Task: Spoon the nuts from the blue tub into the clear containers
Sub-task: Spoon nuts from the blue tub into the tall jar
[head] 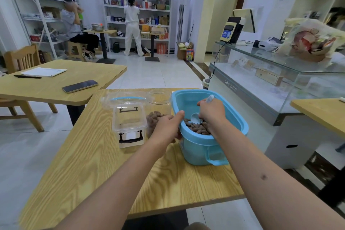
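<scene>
Head view: right hand point(211, 111) inside the blue tub point(209, 143), fingers curled round a pale spoon point(196, 117) whose bowl sits on the nuts point(197, 129) at the tub bottom. Handle tip sticks up above the knuckles. Left hand point(167, 125) grips the tub's near-left rim, thumb lying over the edge. Tub stands at the right side of the wooden counter point(97, 164). Just left of it, a round clear jar point(158, 102), partly filled with nuts, mostly hidden behind the left hand. Further left, a clear box point(129, 125) with black latches, its lid point(124, 99) lying behind it. 2 people by the far shelves. Phone point(79, 86) on the next table.
</scene>
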